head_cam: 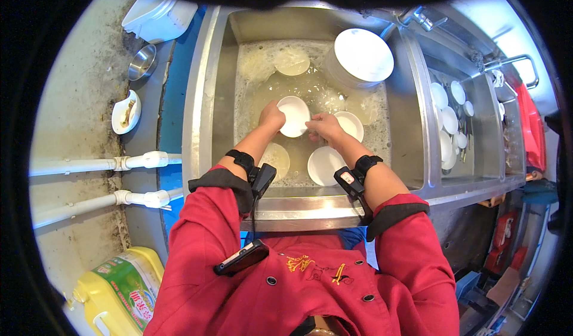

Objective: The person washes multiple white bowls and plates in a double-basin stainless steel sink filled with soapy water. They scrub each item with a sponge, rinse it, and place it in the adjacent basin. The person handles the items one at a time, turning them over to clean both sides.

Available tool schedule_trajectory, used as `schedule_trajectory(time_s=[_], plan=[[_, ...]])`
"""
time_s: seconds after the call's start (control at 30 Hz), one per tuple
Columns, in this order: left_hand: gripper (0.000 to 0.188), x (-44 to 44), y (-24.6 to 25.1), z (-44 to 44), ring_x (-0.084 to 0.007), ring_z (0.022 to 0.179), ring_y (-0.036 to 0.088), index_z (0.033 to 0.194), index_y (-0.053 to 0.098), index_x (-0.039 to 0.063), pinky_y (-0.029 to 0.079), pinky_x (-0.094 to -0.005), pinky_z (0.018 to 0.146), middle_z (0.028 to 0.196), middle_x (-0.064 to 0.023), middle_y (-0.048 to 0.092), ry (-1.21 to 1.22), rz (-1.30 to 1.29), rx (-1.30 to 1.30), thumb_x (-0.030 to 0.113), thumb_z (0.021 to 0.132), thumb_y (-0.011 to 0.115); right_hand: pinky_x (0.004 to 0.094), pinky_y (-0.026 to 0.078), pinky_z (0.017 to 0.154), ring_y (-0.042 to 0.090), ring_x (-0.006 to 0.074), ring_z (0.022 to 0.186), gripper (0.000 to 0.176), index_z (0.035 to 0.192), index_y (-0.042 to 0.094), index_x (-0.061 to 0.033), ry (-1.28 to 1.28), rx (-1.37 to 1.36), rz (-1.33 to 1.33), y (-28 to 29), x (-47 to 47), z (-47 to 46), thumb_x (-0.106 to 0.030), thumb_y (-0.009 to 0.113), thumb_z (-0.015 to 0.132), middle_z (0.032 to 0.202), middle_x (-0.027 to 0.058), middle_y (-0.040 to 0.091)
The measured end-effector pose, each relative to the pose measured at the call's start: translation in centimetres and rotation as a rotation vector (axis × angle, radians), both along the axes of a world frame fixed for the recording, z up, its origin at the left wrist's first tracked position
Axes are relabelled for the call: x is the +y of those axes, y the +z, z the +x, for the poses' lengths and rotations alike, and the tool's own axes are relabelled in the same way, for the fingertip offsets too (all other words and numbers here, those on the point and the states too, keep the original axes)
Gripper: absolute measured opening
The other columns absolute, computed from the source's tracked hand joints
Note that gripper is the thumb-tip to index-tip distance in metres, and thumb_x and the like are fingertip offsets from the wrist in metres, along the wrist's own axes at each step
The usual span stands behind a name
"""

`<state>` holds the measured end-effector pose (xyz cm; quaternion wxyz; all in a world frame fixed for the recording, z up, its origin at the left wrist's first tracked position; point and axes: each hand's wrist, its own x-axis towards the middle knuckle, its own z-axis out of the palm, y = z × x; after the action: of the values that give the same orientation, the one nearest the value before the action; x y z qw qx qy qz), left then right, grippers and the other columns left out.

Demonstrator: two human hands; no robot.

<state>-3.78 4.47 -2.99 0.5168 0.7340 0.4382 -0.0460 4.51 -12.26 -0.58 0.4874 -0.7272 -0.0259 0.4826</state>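
My left hand (272,117) grips the left rim of a round white bowl (293,116) above cloudy, sudsy water in a stainless steel sink (407,125). At the bowl's right edge is my right hand (324,127), its fingers partly curled; whether they grip the rim cannot be told. A second white bowl (349,126) lies just beyond the right hand. Nearer my body are a white dish (326,165) and a submerged dish (276,161). Another dish (292,62) shows through the suds at the back. A tall stack of white plates (363,56) stands at the back right.
To the right, a second basin (474,165) holds several white dishes and thin utensils, with a faucet (421,20) behind. On the left are white plastic containers (156,18), a metal bowl (142,62), a white dish with scraps (126,112), white pipes (147,160) and a yellow jug (121,291).
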Motion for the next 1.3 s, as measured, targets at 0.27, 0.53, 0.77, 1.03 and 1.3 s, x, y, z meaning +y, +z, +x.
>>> schedule_trajectory(time_s=[0.27, 0.53, 0.77, 1.03, 1.3], plan=[[0.036, -0.3, -0.5, 1.4, -0.0401, 0.086, 0.063, 0.117, 0.050, -0.001, 0.049, -0.0519, 0.049, 0.103, -0.0252, 0.059, 0.408, -0.482, -0.161, 0.025, 0.093, 0.042, 0.0365, 0.042, 0.094, 0.056, 0.0309, 0.110, 0.071, 0.132, 0.044, -0.0056, 0.592, -0.722, 0.466, 1.3, 0.8, -2.3, -0.016, 0.073, 0.068, 0.119, 0.0159, 0.058], [0.039, -0.4, 4.0, 1.5, -0.0262, 0.078, 0.063, 0.119, 0.047, 0.001, 0.052, -0.0389, 0.052, 0.105, -0.0193, 0.057, -0.055, -0.407, -0.028, 0.019, 0.085, 0.050, 0.0446, 0.036, 0.098, 0.055, 0.0292, 0.106, 0.038, 0.108, 0.060, -0.0095, 0.845, -1.321, -0.057, 0.9, -0.3, -0.5, -0.006, 0.063, 0.070, 0.106, 0.0078, 0.061], [0.038, -1.9, 3.7, 1.0, -0.0228, 0.067, 0.063, 0.119, 0.051, 0.007, 0.052, -0.0355, 0.046, 0.090, -0.0116, 0.063, -0.046, -0.161, -0.269, 0.017, 0.083, 0.048, 0.0486, 0.028, 0.106, 0.047, 0.0331, 0.118, 0.054, 0.123, 0.051, -0.0170, 0.704, -0.719, 0.246, 1.1, 0.0, -1.3, 0.000, 0.056, 0.072, 0.131, 0.0070, 0.049], [0.035, -1.0, 5.8, 0.6, -0.0206, 0.046, 0.059, 0.111, 0.054, 0.005, 0.050, -0.0310, 0.038, 0.077, -0.0120, 0.061, -0.311, -0.386, 0.044, 0.033, 0.091, 0.043, 0.0510, 0.017, 0.112, 0.033, 0.0349, 0.132, 0.095, 0.145, 0.019, -0.0120, 1.024, -1.339, -0.165, 1.7, -1.8, -0.3, -0.006, 0.071, 0.066, 0.143, 0.0193, 0.031], [0.049, -1.7, 2.7, 1.0, -0.0195, 0.053, 0.058, 0.109, 0.054, 0.005, 0.049, -0.0323, 0.040, 0.081, -0.0102, 0.060, -0.064, -0.433, -0.085, 0.049, 0.095, 0.036, 0.0345, 0.036, 0.102, 0.047, 0.0242, 0.121, 0.084, 0.142, 0.025, -0.0063, 0.595, -0.390, 0.590, 1.4, 0.4, -1.9, -0.003, 0.063, 0.067, 0.134, 0.0172, 0.046]])
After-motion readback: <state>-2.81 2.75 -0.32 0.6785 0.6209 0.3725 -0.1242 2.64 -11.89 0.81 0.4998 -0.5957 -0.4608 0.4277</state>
